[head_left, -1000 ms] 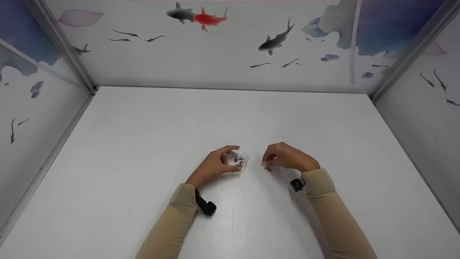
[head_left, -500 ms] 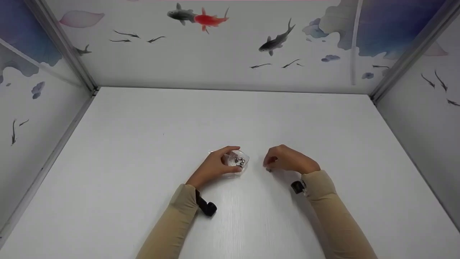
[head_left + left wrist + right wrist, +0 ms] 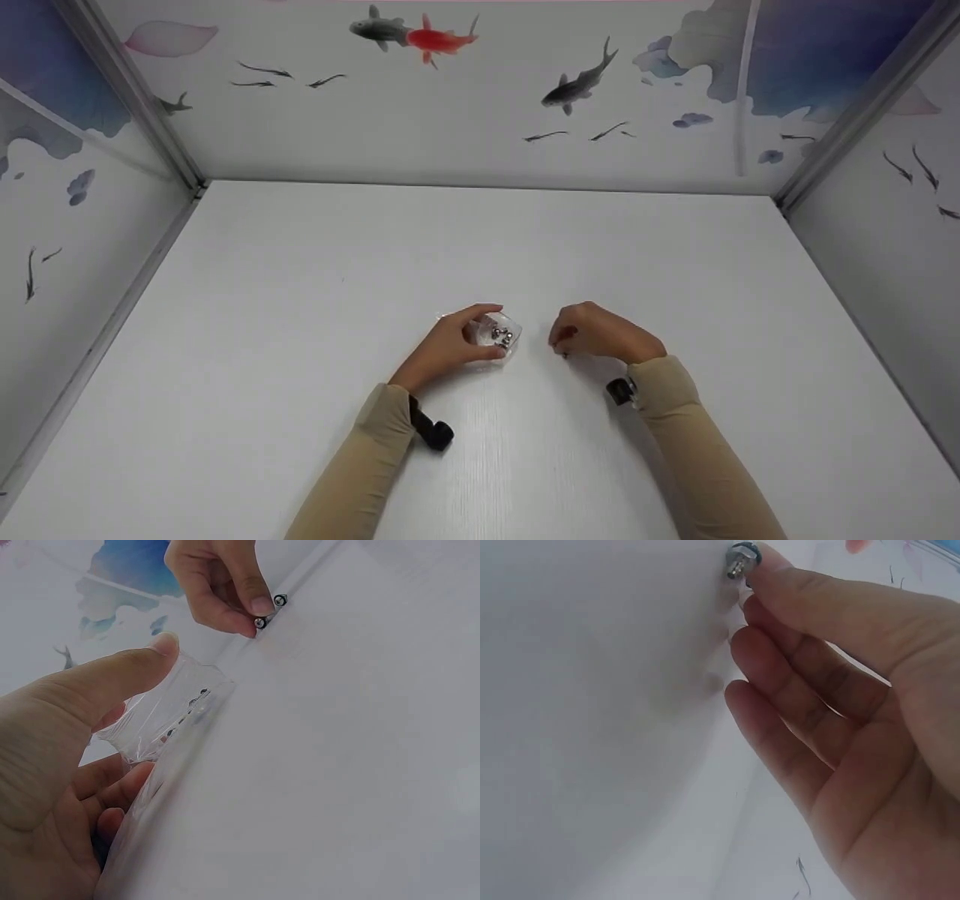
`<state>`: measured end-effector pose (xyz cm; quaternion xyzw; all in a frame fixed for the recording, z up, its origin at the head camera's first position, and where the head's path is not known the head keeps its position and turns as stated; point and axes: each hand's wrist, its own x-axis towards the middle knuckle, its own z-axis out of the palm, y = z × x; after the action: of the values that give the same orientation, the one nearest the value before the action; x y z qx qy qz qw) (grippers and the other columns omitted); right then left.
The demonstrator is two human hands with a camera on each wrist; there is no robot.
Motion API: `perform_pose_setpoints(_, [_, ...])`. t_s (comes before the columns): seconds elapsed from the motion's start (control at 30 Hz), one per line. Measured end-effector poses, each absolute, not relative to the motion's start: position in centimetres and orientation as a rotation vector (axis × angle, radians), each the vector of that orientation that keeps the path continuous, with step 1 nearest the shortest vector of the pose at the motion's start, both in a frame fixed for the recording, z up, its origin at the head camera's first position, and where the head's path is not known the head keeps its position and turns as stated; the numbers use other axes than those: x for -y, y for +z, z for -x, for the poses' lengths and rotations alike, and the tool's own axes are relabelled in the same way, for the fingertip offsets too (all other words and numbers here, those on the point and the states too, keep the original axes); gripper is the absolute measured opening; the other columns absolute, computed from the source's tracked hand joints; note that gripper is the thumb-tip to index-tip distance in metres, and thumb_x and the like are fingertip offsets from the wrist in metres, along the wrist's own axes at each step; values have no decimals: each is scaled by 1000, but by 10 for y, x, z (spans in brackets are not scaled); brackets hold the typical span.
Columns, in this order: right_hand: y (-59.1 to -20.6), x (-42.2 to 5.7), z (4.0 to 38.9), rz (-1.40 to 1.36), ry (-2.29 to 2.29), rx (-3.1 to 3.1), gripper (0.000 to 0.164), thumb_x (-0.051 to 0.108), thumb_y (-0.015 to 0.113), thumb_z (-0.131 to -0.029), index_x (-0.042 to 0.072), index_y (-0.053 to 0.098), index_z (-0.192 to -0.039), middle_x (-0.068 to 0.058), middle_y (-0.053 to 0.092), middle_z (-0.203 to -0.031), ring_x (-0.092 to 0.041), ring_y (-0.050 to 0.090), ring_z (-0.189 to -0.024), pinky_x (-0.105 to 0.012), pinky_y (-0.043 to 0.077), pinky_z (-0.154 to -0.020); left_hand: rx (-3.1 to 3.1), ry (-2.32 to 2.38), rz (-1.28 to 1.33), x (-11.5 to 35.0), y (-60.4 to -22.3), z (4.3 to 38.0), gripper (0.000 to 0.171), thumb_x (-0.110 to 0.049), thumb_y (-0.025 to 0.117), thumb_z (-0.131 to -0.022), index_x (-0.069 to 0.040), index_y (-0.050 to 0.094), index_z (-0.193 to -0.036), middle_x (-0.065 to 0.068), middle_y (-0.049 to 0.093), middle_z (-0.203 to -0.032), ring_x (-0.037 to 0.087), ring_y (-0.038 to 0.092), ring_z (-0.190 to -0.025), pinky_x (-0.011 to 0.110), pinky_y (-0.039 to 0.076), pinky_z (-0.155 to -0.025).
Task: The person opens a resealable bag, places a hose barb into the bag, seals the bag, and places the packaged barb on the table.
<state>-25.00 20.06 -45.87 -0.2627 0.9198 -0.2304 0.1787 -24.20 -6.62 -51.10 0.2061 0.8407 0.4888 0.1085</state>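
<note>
In the head view my left hand [image 3: 448, 341] grips a clear plastic container [image 3: 512, 324] with crinkled, film-like walls, thumb and fingers on opposite sides of it. Several small shiny metal fittings [image 3: 501, 337] lie inside. My right hand [image 3: 600, 330] is low over the table to the right, its thumb and a finger pinching a small metal fitting with a dark ring [image 3: 260, 622]. Just beside it sits a second similar fitting [image 3: 280, 600]. Up close in the right wrist view, a metal fitting [image 3: 739, 561] shows its hex part at the thumb tip; the other fingers are loosely bent.
A white tabletop [image 3: 480, 247] spreads around both hands. Walls printed with fish and leaves [image 3: 480, 120] enclose it at the back and sides. Black wrist cameras are strapped to the left [image 3: 435, 435] and right sleeves [image 3: 619, 391].
My right hand has dipped slightly toward me, and its fingers now cover more of the small fittings beneath them. The left hand keeps its grip on the container in the same place.
</note>
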Motion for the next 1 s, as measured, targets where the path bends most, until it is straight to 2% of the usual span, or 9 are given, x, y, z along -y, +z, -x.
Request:
perform_pose_setpoints(0.23, [-458,-199,250,725,-640,-2615,12,4,72,-84,10,75,-93,-2,69,-91,-13,59,-78,-29,53,-73,-2466,1442,-599,66,-510,242,69,-42,81,-75,-27,53,-137,-4,59,-102,12,48,-79,28,40,-72])
perform_pose_setpoints(0.47, [-460,-200,251,707,-644,-2611,10,7,71,-85,10,75,-93,-1,69,-90,-11,59,-77,-28,53,-72,-2440,1451,-625,67,-507,240,70,-40,81,-76,-25,53,-138,-1,55,-85,11,46,-73,26,38,-67])
perform_pose_setpoints(0.63, [-457,-197,251,684,-680,-2609,10,9,71,-86,11,75,-95,0,68,-91,-12,59,-77,-29,52,-72,-2449,1444,-630,67,-508,240,70,-40,81,-76,-25,53,-138,-1,57,-90,11,47,-73,25,39,-68])
perform_pose_setpoints(0.77, [-455,-196,251,767,-693,-2640,11,7,72,-85,9,75,-96,-1,68,-92,-13,60,-79,-29,53,-73,-2456,1442,-641,67,-509,241,70,-40,81,-76,-25,53,-138,-2,58,-97,11,47,-74,25,39,-68])
perform_pose_setpoints(1.0, [-451,-192,251,939,-707,-2689,13,5,70,-86,5,73,-98,-5,68,-94,-16,63,-86,-31,53,-77,-2449,1449,-638,67,-509,241,69,-42,80,-76,-25,53,-138,-2,55,-88,10,45,-72,25,38,-66])
